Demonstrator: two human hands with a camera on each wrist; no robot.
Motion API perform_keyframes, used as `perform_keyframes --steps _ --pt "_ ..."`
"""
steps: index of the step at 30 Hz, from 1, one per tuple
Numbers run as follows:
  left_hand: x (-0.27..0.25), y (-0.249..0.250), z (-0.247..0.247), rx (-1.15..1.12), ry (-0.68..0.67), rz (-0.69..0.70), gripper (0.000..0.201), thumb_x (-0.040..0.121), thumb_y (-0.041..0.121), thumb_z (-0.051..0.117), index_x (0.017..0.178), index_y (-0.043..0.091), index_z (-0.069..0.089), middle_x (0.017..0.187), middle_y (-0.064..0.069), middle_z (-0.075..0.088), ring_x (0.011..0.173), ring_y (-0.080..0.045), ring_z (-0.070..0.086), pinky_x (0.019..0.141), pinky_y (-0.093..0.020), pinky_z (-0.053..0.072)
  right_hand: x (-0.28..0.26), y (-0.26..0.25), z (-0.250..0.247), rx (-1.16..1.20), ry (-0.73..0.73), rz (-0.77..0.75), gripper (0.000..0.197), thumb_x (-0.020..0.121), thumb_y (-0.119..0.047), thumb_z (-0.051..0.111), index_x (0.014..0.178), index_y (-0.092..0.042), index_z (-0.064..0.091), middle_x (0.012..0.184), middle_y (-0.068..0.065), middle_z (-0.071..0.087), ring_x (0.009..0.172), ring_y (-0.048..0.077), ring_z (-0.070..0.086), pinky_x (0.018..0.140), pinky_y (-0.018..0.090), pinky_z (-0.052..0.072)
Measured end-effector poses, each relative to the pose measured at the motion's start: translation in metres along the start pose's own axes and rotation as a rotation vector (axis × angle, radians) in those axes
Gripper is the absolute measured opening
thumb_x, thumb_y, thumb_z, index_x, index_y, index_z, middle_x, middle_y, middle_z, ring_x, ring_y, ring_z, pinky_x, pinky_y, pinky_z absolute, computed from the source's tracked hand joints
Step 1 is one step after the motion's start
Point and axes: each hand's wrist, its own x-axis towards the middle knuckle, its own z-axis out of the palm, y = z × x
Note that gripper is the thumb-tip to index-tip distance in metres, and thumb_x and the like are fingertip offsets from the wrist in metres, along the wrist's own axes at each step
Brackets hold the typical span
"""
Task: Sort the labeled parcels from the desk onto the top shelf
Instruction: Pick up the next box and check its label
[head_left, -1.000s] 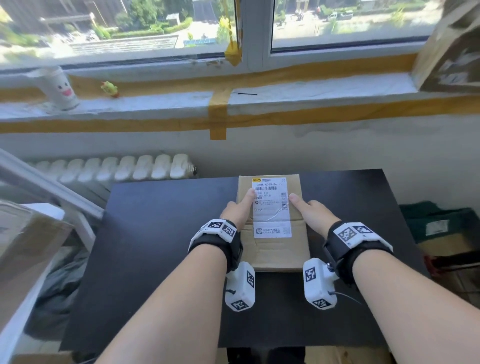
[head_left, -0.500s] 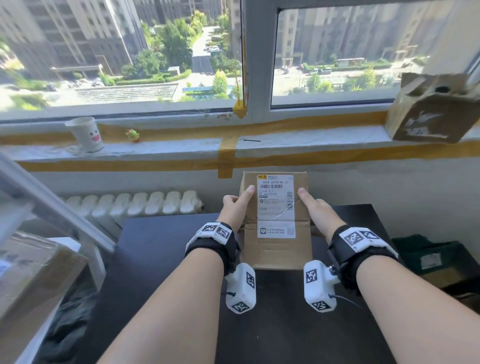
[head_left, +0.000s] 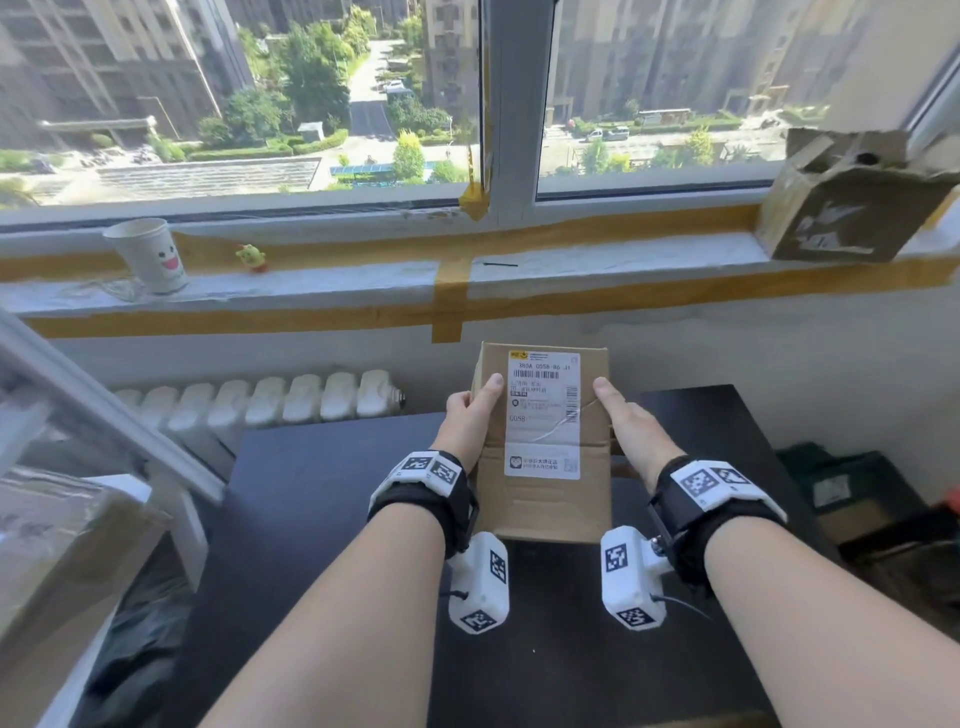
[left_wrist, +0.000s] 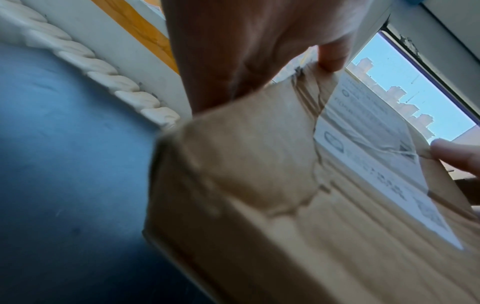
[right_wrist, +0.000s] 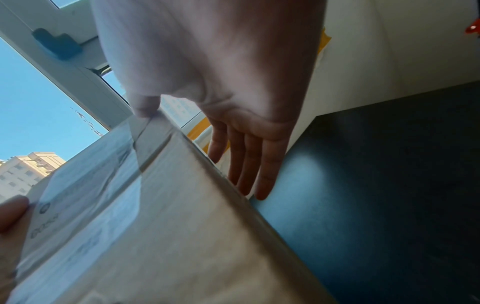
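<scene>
A brown cardboard parcel with a white shipping label hangs above the black desk, its far end tilted up. My left hand grips its left edge, thumb on the labelled top and fingers down the side. My right hand grips the right edge the same way. The left wrist view shows the parcel under my left hand. In the right wrist view my right hand has its thumb on the parcel and straight fingers along its side.
A white shelf frame stands at the left with a cardboard box on it. On the windowsill sit a paper cup, a small yellow toy and a torn cardboard box. A radiator runs behind the desk.
The parcel lay flat on the desk a second ago. Both hands have lifted it off the desk and tipped its far end up, and the head view has risen toward the window.
</scene>
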Motion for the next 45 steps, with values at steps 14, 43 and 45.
perform_keyframes --steps 14,43,45 --pt "-0.075 -0.007 -0.005 -0.032 -0.078 0.134 0.120 0.042 0.099 0.052 0.132 0.018 0.052 0.120 -0.002 0.068 0.109 -0.027 0.066 0.097 -0.050 0.050 -0.108 0.004 0.002 -0.006 0.041 -0.073 0.049 0.097 -0.062 0.027 0.104 -0.026 0.059 0.104 -0.001 0.062 0.100 0.020 0.054 0.091 0.035 0.036" --pt "-0.378 -0.117 -0.191 -0.084 -0.008 0.265 0.115 0.041 0.096 0.059 0.125 0.018 0.059 0.111 -0.006 0.074 0.100 -0.030 0.072 0.091 -0.054 0.054 -0.434 0.053 0.124 0.149 -0.130 -0.124 0.058 0.083 -0.079 0.035 0.089 -0.032 0.068 0.097 -0.003 0.069 0.123 0.032 0.058 0.112 0.055 0.035" --pt "-0.392 -0.128 -0.217 -0.077 -0.002 0.266 0.115 0.040 0.096 0.058 0.125 0.019 0.060 0.111 -0.006 0.074 0.101 -0.029 0.072 0.091 -0.052 0.054 -0.457 0.053 0.147 0.141 -0.125 -0.139 0.059 0.084 -0.077 0.034 0.091 -0.031 0.069 0.093 -0.004 0.069 0.121 0.032 0.059 0.114 0.054 0.034"
